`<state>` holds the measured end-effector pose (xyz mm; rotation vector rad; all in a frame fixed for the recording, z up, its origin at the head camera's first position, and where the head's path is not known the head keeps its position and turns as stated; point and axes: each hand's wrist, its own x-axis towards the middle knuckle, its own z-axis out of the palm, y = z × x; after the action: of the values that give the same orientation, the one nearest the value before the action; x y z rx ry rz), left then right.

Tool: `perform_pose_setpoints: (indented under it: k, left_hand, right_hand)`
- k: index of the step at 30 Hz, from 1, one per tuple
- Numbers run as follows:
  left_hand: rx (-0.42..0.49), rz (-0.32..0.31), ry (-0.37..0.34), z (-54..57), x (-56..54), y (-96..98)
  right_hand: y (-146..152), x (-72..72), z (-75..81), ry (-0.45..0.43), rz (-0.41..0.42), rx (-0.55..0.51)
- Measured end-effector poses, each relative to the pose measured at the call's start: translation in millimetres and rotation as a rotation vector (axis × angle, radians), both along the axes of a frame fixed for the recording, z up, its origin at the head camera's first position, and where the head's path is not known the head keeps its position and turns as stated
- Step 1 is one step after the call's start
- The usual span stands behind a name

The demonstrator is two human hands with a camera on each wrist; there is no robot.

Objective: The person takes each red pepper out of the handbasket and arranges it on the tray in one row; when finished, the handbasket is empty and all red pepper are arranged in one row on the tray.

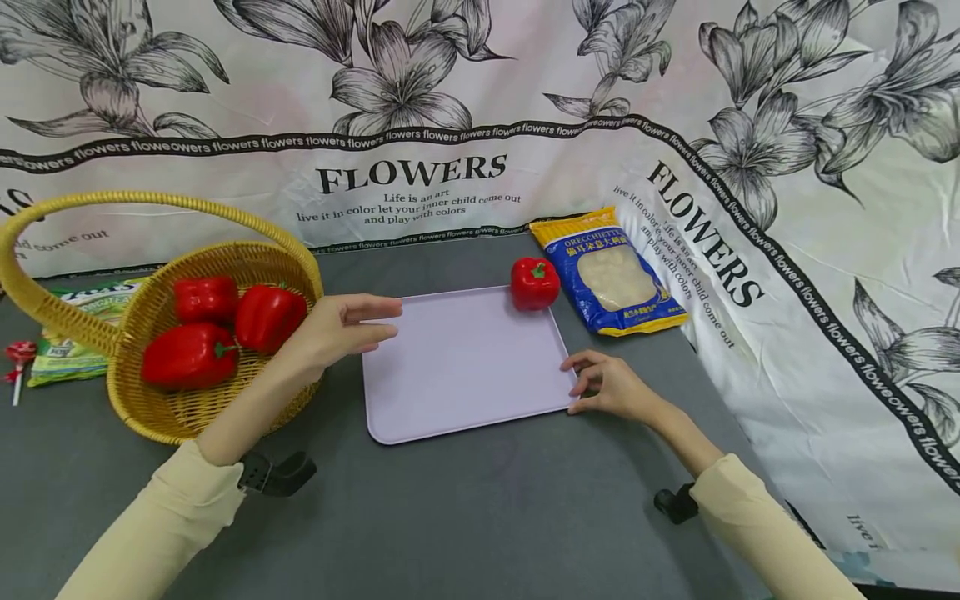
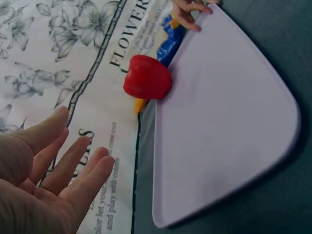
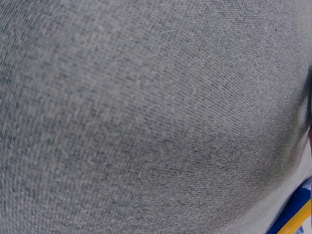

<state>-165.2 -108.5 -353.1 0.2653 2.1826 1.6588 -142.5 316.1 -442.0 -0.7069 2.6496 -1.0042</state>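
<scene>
A pale lilac tray [image 1: 465, 367] lies on the dark grey table. One red bell pepper [image 1: 534, 284] sits at its far right corner, over the rim. My left hand [image 1: 348, 329] is held above the tray's left side, fingers spread and nothing in them; the left wrist view shows its open palm [image 2: 63, 180]. With bent fingers and thumb, my right hand [image 1: 611, 385] grips the tray's near right corner. Those fingers [image 2: 191, 12] also show at the rim in the left wrist view. The right wrist view is mostly grey cloth [image 3: 146, 117], with the hand hidden.
A yellow wicker basket [image 1: 120, 392] with three red peppers stands left, its handle arching high. Behind it lie a green packet [image 1: 75, 367] and a red lollipop [image 1: 20, 353]. A blue and yellow pasta bag [image 1: 611, 271] lies right of the tray. Flower-printed cloth [image 1: 420, 200] rises behind.
</scene>
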Motion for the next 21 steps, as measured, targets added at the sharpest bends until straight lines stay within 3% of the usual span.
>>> perform_pose_setpoints:
  k: [4,9,12,15,18,21]
  left_hand:
    - [-0.014,-0.005,-0.006,3.3,12.1,-22.5]
    - [-0.058,-0.082,-0.041,5.0,20.4,-53.7]
    - [-0.050,-0.100,-0.078,5.0,20.3,-75.3]
    - [0.005,-0.086,-0.129,3.9,16.8,-95.7]
    - [0.053,-0.067,-0.176,1.2,12.3,-112.3]
    - [0.072,-0.050,-0.187,-1.1,7.5,-124.9]
  right_hand:
    - [0.4,-0.1,1.7,-0.018,0.001,0.007]
    - [1.5,1.3,1.1,-0.037,-0.002,-0.008]
    - [0.9,2.3,1.0,-0.051,-0.010,-0.007]
    - [0.8,2.6,1.3,-0.054,-0.008,-0.012]
    - [-5.3,5.1,11.4,-0.059,-0.011,-0.013]
    - [-5.3,3.5,12.1,-0.052,-0.005,-0.013]
